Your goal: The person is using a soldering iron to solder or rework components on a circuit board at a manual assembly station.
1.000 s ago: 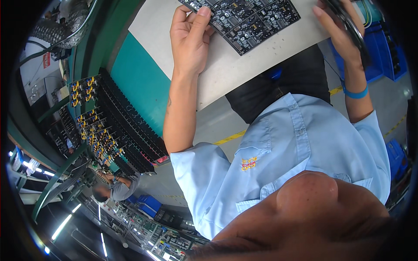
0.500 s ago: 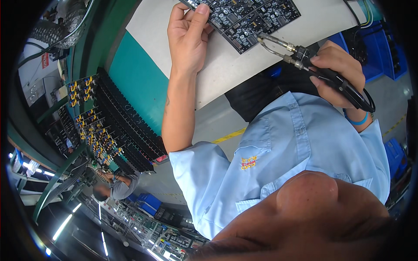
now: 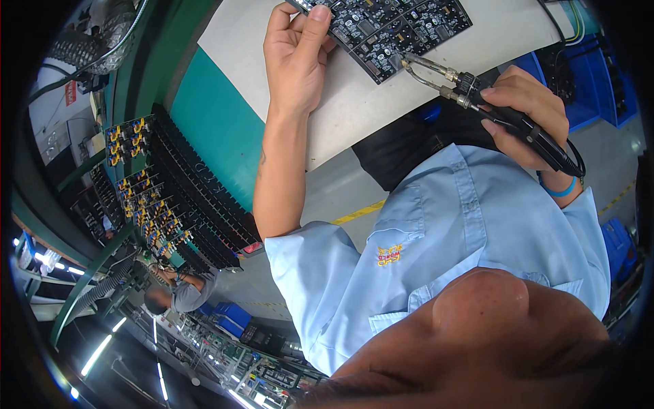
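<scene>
A dark circuit board panel [image 3: 398, 35], densely fitted with small parts, runs off the top edge of the view. My left hand [image 3: 298, 58] grips it at its left side, thumb on top and fingers curled beneath. In my right hand [image 3: 528, 112] is a black-handled soldering iron [image 3: 521, 129], with a thin curved metal tube beside its shaft. The iron's tip meets the lower part of the panel, or hovers just over it; I cannot tell which. A cable [image 3: 579, 160] hangs from the rear of the handle.
Under the panel lies a white sheet [image 3: 340, 126] on a teal bench top [image 3: 204, 133]. Black racks of boards [image 3: 197, 194] stand at the left, near yellow-and-black components [image 3: 153, 211]. Blue bins [image 3: 593, 88] sit at the right. Another person [image 3: 184, 293] works farther off, lower left.
Both hands keep their holds. The panel has shifted very slightly, and the iron's handle has moved a touch to the left; its tip stays at nearly the same spot.
</scene>
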{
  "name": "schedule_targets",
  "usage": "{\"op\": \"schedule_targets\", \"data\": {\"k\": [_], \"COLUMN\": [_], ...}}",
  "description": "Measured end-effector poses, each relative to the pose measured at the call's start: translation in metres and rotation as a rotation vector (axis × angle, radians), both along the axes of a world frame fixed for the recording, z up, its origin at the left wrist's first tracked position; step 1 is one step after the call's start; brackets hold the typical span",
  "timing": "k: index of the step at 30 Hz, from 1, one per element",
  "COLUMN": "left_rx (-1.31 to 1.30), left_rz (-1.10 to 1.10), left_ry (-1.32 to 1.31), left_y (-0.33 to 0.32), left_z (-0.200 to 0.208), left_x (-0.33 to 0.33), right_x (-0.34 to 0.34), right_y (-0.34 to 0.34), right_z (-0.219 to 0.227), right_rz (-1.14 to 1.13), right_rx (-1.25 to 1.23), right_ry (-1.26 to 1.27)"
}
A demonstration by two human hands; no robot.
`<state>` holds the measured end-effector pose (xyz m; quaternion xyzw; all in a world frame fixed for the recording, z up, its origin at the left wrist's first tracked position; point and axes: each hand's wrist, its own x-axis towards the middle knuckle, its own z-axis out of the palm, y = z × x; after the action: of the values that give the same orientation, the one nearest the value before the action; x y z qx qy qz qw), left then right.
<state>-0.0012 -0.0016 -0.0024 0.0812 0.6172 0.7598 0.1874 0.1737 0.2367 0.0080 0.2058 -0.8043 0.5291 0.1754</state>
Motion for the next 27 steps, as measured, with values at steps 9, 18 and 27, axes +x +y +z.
{"op": "schedule_targets", "data": {"k": [9, 18, 27], "left_rx": [0.019, 0.020, 0.018], "left_rz": [-0.007, -0.003, 0.002], "left_ry": [-0.002, -0.004, -0.023], "left_y": [-0.001, 0.000, 0.000], "left_z": [-0.002, -0.002, -0.002], "left_x": [-0.001, 0.000, -0.001], "right_x": [-0.003, -0.039, -0.054], "right_y": [0.004, 0.036, 0.071], "right_z": [0.007, -0.017, -0.086], "right_rz": [-0.018, -0.471, -0.698], "right_rx": [-0.025, -0.196, -0.282], "right_ry": [0.057, -0.200, -0.232]}}
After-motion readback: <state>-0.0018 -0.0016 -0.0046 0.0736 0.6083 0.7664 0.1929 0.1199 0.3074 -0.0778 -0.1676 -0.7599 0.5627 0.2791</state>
